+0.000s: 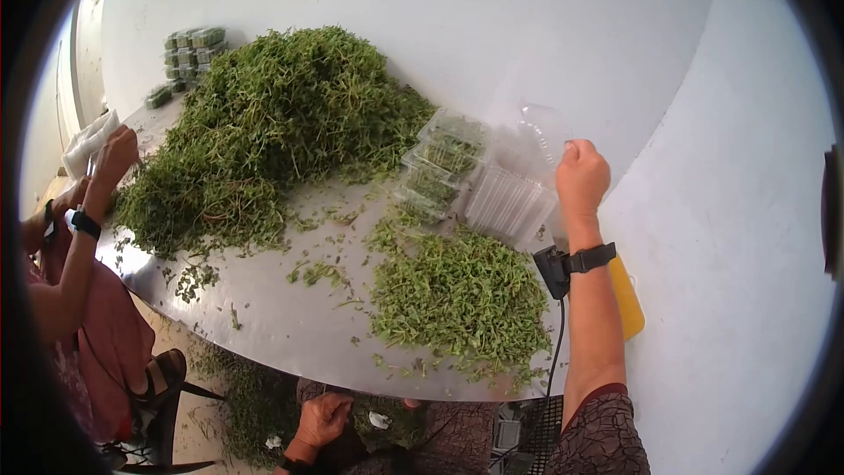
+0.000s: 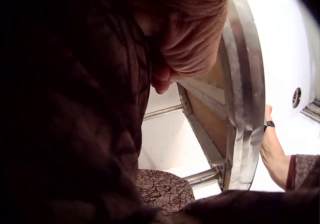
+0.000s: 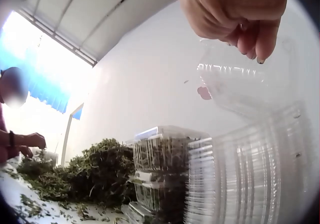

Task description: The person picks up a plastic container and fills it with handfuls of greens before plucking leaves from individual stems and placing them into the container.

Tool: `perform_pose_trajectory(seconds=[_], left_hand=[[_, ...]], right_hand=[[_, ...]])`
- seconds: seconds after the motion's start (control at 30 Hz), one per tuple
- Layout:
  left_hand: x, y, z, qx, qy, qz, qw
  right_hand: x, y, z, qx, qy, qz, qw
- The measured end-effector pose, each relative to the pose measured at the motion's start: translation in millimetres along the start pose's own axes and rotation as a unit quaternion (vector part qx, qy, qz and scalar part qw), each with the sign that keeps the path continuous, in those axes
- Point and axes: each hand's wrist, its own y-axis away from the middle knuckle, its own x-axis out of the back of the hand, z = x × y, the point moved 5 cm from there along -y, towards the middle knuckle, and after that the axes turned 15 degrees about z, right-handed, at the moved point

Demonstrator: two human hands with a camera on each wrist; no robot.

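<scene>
My right hand [image 1: 580, 174] is raised over the right side of the round metal table [image 1: 281, 325]. It pinches the rim of an empty clear plastic clamshell box [image 1: 538, 132] that hangs from the fingers [image 3: 250, 31]. Just below stands a stack of empty clear boxes [image 1: 510, 202]. Beside it are several boxes filled with green herbs [image 1: 440, 163]. A small heap of cut herbs [image 1: 457, 295] lies in front of me. My left hand [image 1: 321, 418] rests on my lap under the table rim [image 2: 245, 109], fingers [image 2: 192, 39] loosely curled and holding nothing.
A big pile of herbs [image 1: 281, 123] covers the far left of the table. Another person's hand [image 1: 114, 158] reaches into it from the left. More filled boxes [image 1: 189, 48] sit at the far edge. A yellow object [image 1: 626, 299] stands by the white wall.
</scene>
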Motion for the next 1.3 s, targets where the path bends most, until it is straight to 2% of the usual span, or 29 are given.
perform_pose_trajectory(seconds=[0.07, 0.13, 0.2, 0.33, 0.4, 0.43, 0.47, 0.53, 0.57, 0.63, 0.67, 0.7, 0.77, 0.83, 0.9, 1.03, 1.1, 1.13, 1.2, 1.27, 1.3], left_hand=[[1, 0, 1, -0.006, -0.013, -0.002, 1.0], [2, -2, 3, -0.017, -0.013, 0.006, 1.0], [2, -1, 5, -0.023, -0.016, 0.019, 0.999], [-2, 0, -3, -0.01, -0.013, 0.008, 1.0], [-5, 2, -8, -0.011, -0.019, 0.001, 1.0], [-4, 2, -6, -0.038, -0.031, 0.009, 0.999], [-4, 3, -6, -0.03, -0.033, 0.008, 0.999], [-2, 3, -2, -0.019, 0.004, 0.011, 1.0], [-3, 3, -3, -0.03, 0.004, 0.015, 0.999], [0, 6, -1, -0.02, 0.01, 0.007, 1.0], [1, 6, -1, -0.02, 0.019, 0.003, 1.0], [3, 7, -1, -0.05, 0.019, 0.006, 0.999], [9, 11, 6, -0.053, 0.023, 0.002, 0.998], [13, 12, 18, -0.058, 0.03, -0.001, 0.998], [25, 14, 43, -0.116, 0.03, 0.041, 0.992], [55, 8, 92, -0.118, 0.023, 0.077, 0.99], [72, 8, 113, -0.201, -0.03, 0.166, 0.965], [73, 8, 116, -0.201, -0.027, 0.16, 0.966], [85, 10, 123, -0.257, -0.03, 0.259, 0.931], [87, 9, 126, -0.264, -0.021, 0.266, 0.927], [90, 9, 130, -0.296, -0.03, 0.308, 0.904]], right_hand=[[11, -8, 7, -0.033, -0.034, 0.058, 0.997], [15, -13, 22, -0.116, -0.113, 0.073, 0.984], [38, -14, 13, -0.277, -0.231, 0.047, 0.931], [81, -12, -14, -0.311, -0.315, 0.052, 0.895], [101, -4, -35, -0.251, -0.354, 0.048, 0.9], [110, 4, -44, -0.232, -0.346, 0.03, 0.908], [118, 14, -52, -0.236, -0.346, 0.023, 0.908], [135, 33, -75, -0.162, -0.333, -0.019, 0.929], [141, 43, -82, -0.166, -0.332, -0.025, 0.928], [150, 66, -106, -0.145, -0.406, -0.096, 0.897], [155, 76, -112, -0.152, -0.405, -0.101, 0.896], [159, 88, -122, -0.127, -0.421, -0.125, 0.889], [166, 105, -138, -0.104, -0.438, -0.15, 0.88], [176, 116, -157, -0.01, -0.449, -0.141, 0.882], [181, 130, -166, -0.004, -0.46, -0.154, 0.875], [181, 159, -177, 0.009, -0.469, -0.185, 0.863], [181, 173, -178, 0.003, -0.452, -0.222, 0.864], [181, 179, -178, 0.0, -0.446, -0.223, 0.867], [179, 189, -182, 0.003, -0.457, -0.245, 0.855], [181, 193, -186, -0.004, -0.462, -0.264, 0.847], [182, 195, -189, 0.002, -0.459, -0.27, 0.846]])
